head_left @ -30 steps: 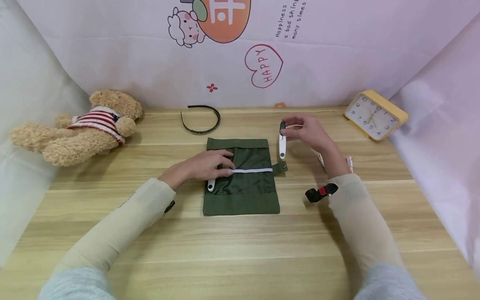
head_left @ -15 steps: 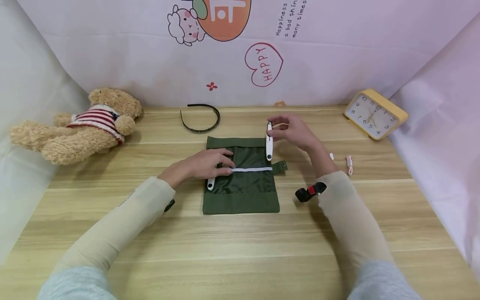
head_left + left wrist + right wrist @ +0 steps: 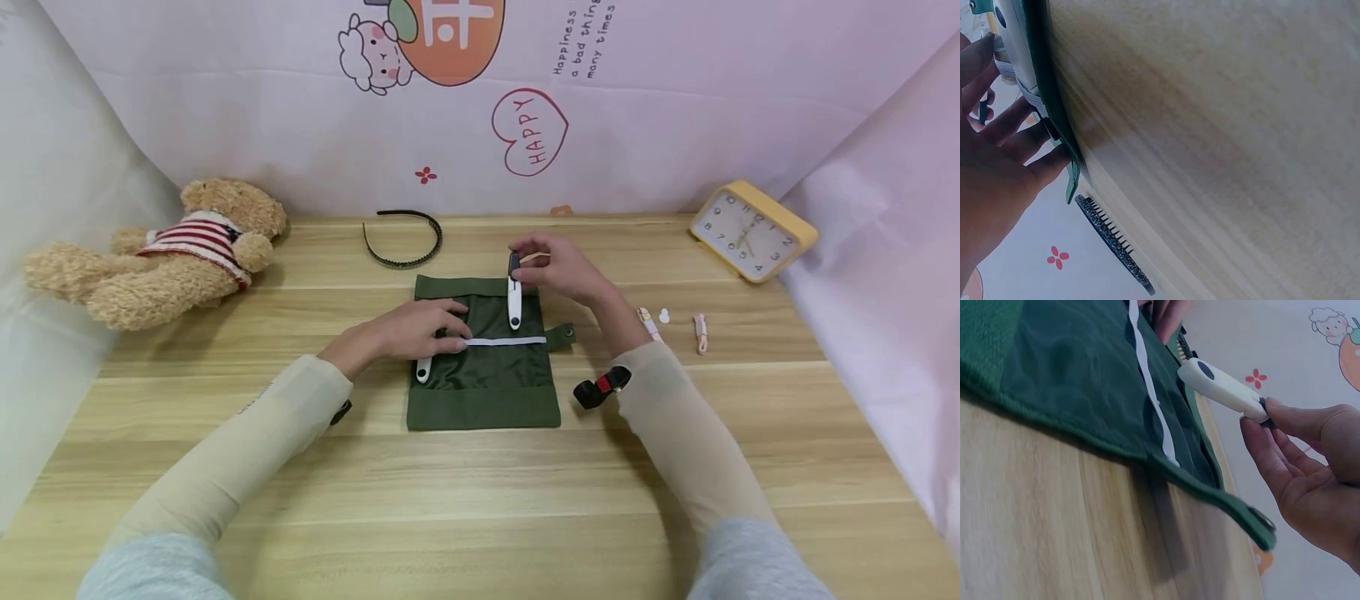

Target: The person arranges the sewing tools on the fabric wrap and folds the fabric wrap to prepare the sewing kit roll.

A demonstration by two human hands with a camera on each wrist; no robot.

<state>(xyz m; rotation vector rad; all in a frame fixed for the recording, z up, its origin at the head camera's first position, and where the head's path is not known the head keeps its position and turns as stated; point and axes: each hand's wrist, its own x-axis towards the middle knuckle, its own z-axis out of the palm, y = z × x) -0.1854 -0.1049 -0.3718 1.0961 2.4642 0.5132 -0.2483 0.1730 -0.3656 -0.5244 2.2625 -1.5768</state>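
Note:
A green fabric roll pouch lies unfolded on the table, with a white elastic band across its middle. My left hand rests on its left part, fingers relaxed at the band. Beneath that hand, a slim white tool sits under the band, partly hidden; its white body shows in the left wrist view. With thumb and fingertips, my right hand pinches the dark end of a similar white tool, which has a black dot near its far end. That end points toward the band.
Behind the pouch lies a black headband. A teddy bear lies at the left and a yellow alarm clock stands at the back right. Small pink bundles and a white piece lie right of the pouch.
My right hand has moved left with the white tool, from beside the pouch's right edge to over its upper right part. The left hand has stayed in place.

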